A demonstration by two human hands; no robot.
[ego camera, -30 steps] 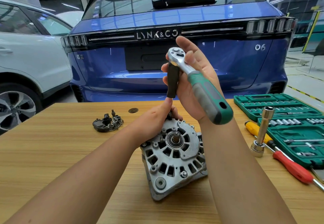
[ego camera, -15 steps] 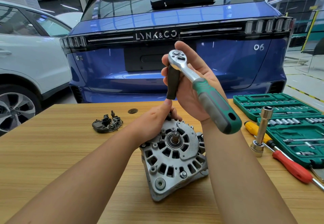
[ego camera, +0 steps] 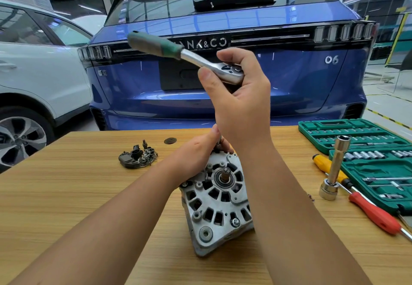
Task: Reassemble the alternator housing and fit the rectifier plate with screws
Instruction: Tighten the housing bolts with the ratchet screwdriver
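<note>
R hand (ego camera: 240,97) is gripping ratchet (ego camera: 191,58), L hand (ego camera: 198,153) pinching extension (ego camera: 219,143) onto alternator housing (ego camera: 218,197) bolt; next: tightening w/ swings.

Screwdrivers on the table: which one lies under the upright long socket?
The yellow-handled screwdriver: the upright long socket crosses in front of it. The red-handled screwdriver lies nearer, clear of the socket, beside the green tool case.

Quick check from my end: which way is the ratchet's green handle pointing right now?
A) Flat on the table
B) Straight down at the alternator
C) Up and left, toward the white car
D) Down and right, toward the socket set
C: the right hand grips the ratchet at its chrome head, and the green handle angles up to the left above the alternator.
</note>
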